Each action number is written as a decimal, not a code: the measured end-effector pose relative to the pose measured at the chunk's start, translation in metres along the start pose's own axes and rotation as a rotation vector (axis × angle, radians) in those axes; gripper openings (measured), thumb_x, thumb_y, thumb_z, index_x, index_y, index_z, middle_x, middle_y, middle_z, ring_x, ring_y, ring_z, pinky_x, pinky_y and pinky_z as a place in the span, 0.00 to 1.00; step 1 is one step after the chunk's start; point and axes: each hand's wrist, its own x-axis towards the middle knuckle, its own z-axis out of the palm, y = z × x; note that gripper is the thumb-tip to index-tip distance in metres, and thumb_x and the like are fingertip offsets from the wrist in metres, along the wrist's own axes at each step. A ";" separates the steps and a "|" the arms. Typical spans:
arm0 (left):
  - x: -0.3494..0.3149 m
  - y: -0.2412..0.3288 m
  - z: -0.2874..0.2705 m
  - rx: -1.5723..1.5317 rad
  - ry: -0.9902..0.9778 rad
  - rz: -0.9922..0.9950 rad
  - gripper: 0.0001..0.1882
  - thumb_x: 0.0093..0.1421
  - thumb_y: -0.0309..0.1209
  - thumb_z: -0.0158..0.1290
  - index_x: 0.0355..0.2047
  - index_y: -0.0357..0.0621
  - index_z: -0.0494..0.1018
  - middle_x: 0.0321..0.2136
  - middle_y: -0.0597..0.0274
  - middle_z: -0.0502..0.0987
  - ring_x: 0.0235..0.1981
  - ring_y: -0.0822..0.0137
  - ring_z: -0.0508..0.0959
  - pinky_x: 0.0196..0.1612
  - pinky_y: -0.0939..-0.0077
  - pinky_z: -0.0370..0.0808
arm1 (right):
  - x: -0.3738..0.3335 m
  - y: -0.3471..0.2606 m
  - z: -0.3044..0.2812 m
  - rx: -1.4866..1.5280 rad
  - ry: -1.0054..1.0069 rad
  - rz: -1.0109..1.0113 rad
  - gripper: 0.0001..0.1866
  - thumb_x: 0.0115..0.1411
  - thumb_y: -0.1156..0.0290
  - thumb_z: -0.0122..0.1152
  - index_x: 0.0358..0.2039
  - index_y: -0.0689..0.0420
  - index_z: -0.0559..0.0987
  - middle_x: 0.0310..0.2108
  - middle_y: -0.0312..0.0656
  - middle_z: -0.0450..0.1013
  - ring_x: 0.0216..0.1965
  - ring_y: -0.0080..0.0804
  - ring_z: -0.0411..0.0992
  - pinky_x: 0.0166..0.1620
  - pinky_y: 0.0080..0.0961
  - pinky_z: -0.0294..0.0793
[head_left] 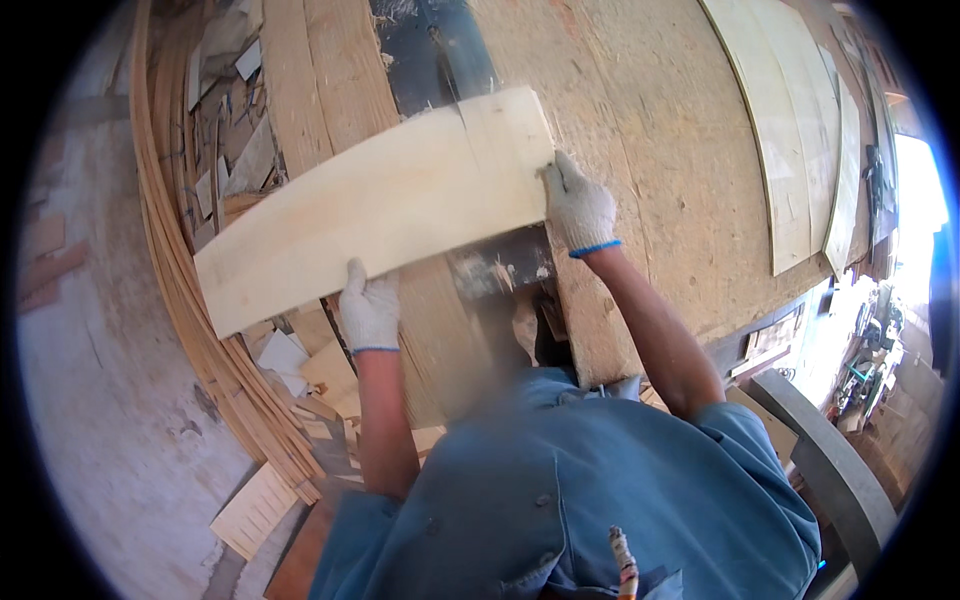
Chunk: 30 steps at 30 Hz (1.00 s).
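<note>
A pale, thin wooden panel (390, 200), possibly plywood, lies slantwise across the bench in front of me. Its far edge curves and it tapers toward the left. My left hand (370, 310), in a white knit glove, grips the panel's near edge left of the middle, with one digit on top. At the panel's right end, my right hand (582, 207) is closed on the edge, in a like glove with a blue cuff. The fingers under the panel are hidden. Beneath the panel runs a dark metal plate (435, 50), partly covered and dusted with wood bits.
A broad wooden worktop (640, 130) spreads to the right, with several pale sheets (785, 130) on it. Long thin wood strips (165, 235) line the left side, beside scattered offcuts (285, 355). A grey curved bar (830, 450) stands at lower right.
</note>
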 end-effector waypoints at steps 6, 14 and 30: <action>-0.016 -0.009 -0.004 0.003 0.088 -0.030 0.21 0.65 0.29 0.51 0.58 0.44 0.64 0.57 0.58 0.70 0.60 0.58 0.68 0.64 0.50 0.63 | -0.005 0.004 -0.004 -0.019 -0.052 0.020 0.21 0.66 0.53 0.46 0.54 0.49 0.72 0.33 0.55 0.77 0.34 0.57 0.76 0.38 0.50 0.74; 0.028 0.013 0.026 0.081 0.040 0.000 0.22 0.63 0.30 0.54 0.58 0.45 0.65 0.56 0.59 0.71 0.61 0.60 0.67 0.67 0.52 0.57 | 0.026 -0.010 0.007 0.039 0.120 -0.180 0.20 0.66 0.52 0.47 0.51 0.48 0.75 0.32 0.56 0.77 0.35 0.59 0.76 0.37 0.52 0.73; 0.066 0.011 0.051 0.029 -0.032 0.045 0.23 0.65 0.28 0.50 0.59 0.42 0.63 0.58 0.55 0.68 0.61 0.57 0.66 0.65 0.50 0.61 | 0.075 -0.033 0.005 -0.085 0.032 -0.063 0.18 0.66 0.50 0.41 0.42 0.50 0.71 0.32 0.56 0.77 0.36 0.58 0.76 0.40 0.53 0.71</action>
